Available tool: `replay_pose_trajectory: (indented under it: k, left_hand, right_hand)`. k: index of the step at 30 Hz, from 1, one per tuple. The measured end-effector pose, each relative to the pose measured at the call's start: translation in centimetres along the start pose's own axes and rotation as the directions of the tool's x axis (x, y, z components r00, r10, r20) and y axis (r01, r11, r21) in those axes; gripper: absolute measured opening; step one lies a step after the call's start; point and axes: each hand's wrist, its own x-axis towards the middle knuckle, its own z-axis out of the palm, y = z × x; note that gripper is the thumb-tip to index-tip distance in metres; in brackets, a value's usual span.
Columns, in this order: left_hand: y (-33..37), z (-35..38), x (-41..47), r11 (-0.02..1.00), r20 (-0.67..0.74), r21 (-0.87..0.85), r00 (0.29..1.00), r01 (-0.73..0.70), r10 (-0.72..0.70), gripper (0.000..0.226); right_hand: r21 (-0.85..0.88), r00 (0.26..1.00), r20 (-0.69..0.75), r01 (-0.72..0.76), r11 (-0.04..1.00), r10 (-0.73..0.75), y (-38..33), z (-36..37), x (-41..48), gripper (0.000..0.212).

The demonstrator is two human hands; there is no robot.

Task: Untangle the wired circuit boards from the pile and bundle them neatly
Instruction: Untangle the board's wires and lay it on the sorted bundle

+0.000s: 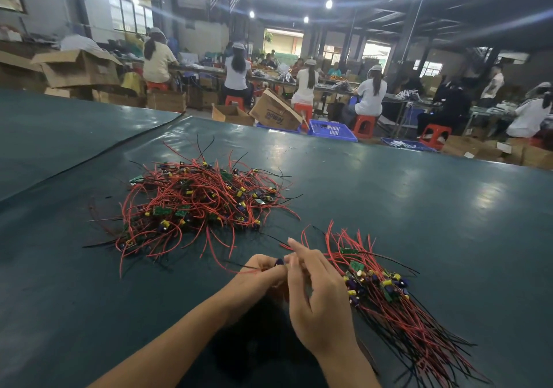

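Tangled pile [197,205] sits on the green mat [419,208] up-left of your hands, nothing blocking it. Your left hand [257,277] and right hand [317,295] both pinch one small board [279,262], mostly hidden by fingers, so its direction is unclear. On the right, the sorted bundle [386,295] lies with wires trailing toward bottom-right.

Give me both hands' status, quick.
Left hand: closed, pinching a small dark blue capacitor piece with red and black wires.
Right hand: fingertips on the same piece, index finger raised; firm grip cannot be told.
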Motion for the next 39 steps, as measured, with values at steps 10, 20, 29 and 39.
replay_pose_trajectory:
  k: [10, 20, 29, 39]
  left_hand:
    - [-0.3, -2.6, 1.0, 0.639, -0.367, 0.768, 0.789, -0.042, 0.493, 0.023]
    - [-1.9, -7.0, 1.2, 0.267, -0.468, 0.868, 0.868, 0.418, 0.166, 0.057]
    - [-1.3, -8.1, 0.8, 0.163, -0.462, 0.886, 0.851, 0.433, 0.249, 0.040]
    - [-1.8, -6.5, 1.1, 0.155, -0.383, 0.923, 0.871, 0.351, 0.307, 0.045]
  right_hand:
    - [-0.197, 0.988, -0.089, -0.138, 0.971, 0.123, 1.0, -0.8, 0.4, 0.025]
    - [-0.469, 0.864, -0.045, -0.462, 0.753, 0.502, 2.3, -3.1, 0.8, 0.030]
    - [-0.534, 0.832, -0.040, -0.486, 0.692, 0.554, 2.5, -2.9, 0.8, 0.033]
    - [-0.543, 0.855, -0.031, -0.450, 0.709, 0.518, 2.8, -2.6, 0.7, 0.042]
